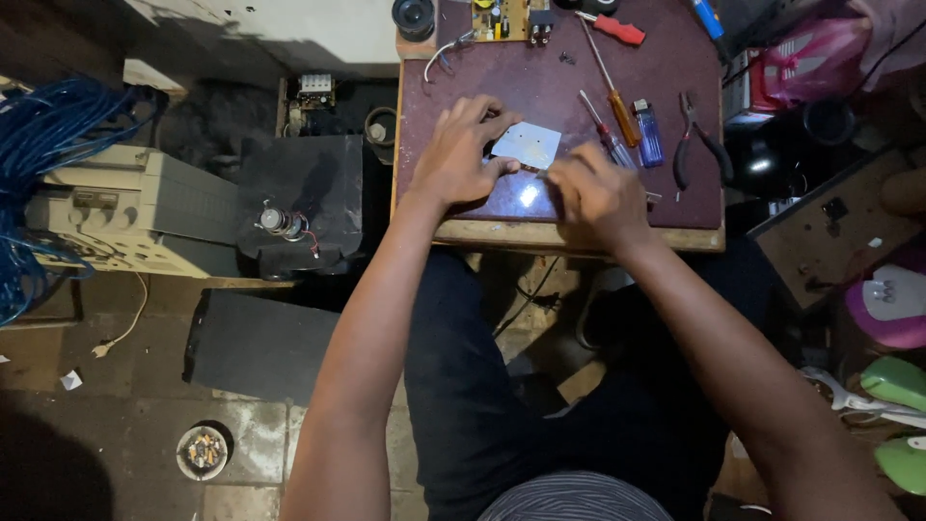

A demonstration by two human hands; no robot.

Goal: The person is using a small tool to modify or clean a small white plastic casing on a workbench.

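Left hand [461, 154]: yours, fingers spread flat, pinning the small pale square plate [528, 145] at the counter's [540, 82] centre. Right hand [596, 188]: blurred, curled at the plate's 5 o'clock corner; whether it grips anything, you cannot tell. At 2 o'clock of the plate: two screwdrivers [608, 82], blue lighter [648, 133], pliers [696, 140]. At 12 o'clock: circuit board [502, 19]. Risk, judged: the plate could skid on the glossy top, or a sleeve-less forearm sweep could knock tools off the near edge.

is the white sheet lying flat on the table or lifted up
Flat: the white sheet lies on the maroon table, left hand pressing its edge, right hand at its corner.
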